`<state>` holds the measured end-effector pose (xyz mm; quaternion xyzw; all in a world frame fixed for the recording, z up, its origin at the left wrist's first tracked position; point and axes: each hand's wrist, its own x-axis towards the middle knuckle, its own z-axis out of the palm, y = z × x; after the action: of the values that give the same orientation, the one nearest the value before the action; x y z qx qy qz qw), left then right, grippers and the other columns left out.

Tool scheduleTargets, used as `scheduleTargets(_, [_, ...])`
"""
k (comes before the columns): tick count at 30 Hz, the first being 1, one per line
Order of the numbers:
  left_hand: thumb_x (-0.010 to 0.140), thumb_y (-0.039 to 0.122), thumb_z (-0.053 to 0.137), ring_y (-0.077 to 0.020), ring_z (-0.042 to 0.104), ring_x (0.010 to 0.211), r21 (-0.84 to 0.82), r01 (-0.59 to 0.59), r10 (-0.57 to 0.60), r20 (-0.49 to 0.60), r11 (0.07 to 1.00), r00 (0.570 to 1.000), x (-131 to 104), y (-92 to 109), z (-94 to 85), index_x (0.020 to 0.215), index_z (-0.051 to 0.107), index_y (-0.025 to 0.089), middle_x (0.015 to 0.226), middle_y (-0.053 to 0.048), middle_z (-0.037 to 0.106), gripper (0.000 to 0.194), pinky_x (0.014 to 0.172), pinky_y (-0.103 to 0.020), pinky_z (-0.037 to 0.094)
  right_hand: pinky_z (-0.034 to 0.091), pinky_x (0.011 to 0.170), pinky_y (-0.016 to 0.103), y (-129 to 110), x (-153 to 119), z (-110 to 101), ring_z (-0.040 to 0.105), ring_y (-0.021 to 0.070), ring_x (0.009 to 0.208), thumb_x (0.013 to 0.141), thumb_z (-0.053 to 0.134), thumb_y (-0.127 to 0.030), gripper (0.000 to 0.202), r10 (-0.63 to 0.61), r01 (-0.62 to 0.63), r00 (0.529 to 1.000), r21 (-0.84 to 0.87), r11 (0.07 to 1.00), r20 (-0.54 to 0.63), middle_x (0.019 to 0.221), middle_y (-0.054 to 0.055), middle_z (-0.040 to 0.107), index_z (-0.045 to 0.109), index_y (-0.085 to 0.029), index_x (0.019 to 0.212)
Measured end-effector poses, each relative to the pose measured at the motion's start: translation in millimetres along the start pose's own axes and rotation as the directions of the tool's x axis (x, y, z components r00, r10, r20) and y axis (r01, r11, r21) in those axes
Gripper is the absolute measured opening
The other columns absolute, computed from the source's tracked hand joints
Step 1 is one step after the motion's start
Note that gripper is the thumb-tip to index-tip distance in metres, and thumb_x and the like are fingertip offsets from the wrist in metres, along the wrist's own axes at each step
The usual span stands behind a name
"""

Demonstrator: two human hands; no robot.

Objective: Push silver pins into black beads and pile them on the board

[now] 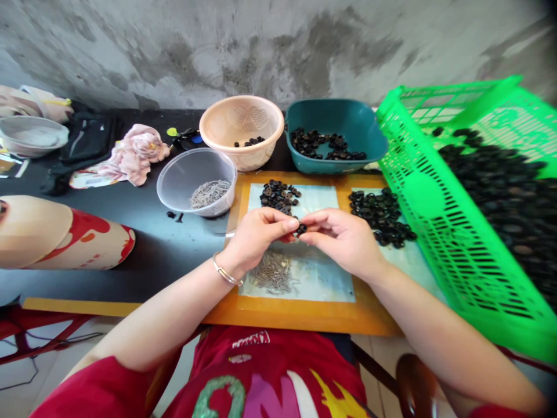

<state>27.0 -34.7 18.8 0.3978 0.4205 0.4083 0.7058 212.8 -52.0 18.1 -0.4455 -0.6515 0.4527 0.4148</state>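
As left hand (266, 230) and right hand (346, 237) pinch a black part (301, 229) at dial centre, fitting looks under way! Next likely calls for steady alignment, metal pins (273, 274) lying at seven o'clock.

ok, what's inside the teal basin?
Loose small black parts, spread across the bottom of the teal basin. The floor directly under them is covered, so can't be seen.

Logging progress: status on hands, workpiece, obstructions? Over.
Left hand, right hand: both holding small round black part. Loose grey metal pins nearby. Green plastic crate right, clear of hands.
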Motion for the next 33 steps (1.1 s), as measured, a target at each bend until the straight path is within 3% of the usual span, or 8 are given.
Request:
scheduleTargets(7, [0.059,0.044,0.088,-0.009,0.06,0.053,-0.026,0.083,-0.081,0.083,0.996,0.993,-1.5,-0.8,1.8,0.065,0.072,0.014,0.056,-0.002,0.068,0.035,0.057,-0.02,0.048,0.055,0.064,0.027,-4.2,0.5,-3.5,0.067,0.0155,0.068,0.083,0.074,-0.039,0.021,-0.224,0.217,0.975,-0.295,0.93,0.012,0.08,0.001,0.073,0.07,-0.02,0.09])
scheduleTargets(15, [0.065,0.041,0.086,-0.0079,0.061,0.054,-0.07,0.092,-0.08,0.154,0.993,0.985,-3.1,-1.1,-0.8,0.063,0.07,0.014,0.057,-0.001,0.068,0.032,0.057,-0.018,0.047,0.053,0.076,0.032,-1.4,3.7,-4.6,0.065,0.0175,0.079,0.095,0.059,-0.043,0.032,-0.4,0.435,0.901,-0.325,0.84,0.17,0.088,0.003,0.071,0.068,-0.026,0.12])
scheduleTargets(21, [0.065,0.04,0.087,-0.0074,0.061,0.054,-0.122,0.093,-0.073,0.166,0.988,0.984,-3.9,-3.6,1.9,0.063,0.071,0.014,0.061,-0.001,0.071,0.031,0.058,-0.019,0.049,0.053,0.073,0.03,-0.5,2.8,-1.6,0.064,0.0159,0.078,0.091,0.066,-0.036,0.029,-0.405,0.417,0.909,-0.245,0.875,0.101,0.086,0.003,0.068,0.071,-0.029,0.119])
scheduleTargets(33, [0.057,0.04,0.09,-0.0086,0.06,0.055,-0.166,0.069,-0.059,0.065,0.984,0.996,-5.0,-8.1,9.5,0.065,0.073,0.014,0.059,-0.001,0.069,0.031,0.06,-0.022,0.05,0.053,0.074,0.032,6.9,-1.1,4.0,0.06,0.0158,0.076,0.086,0.072,-0.026,0.034,-0.403,0.389,0.915,-0.226,0.893,-0.014,0.081,0.0,0.064,0.071,-0.036,0.119])
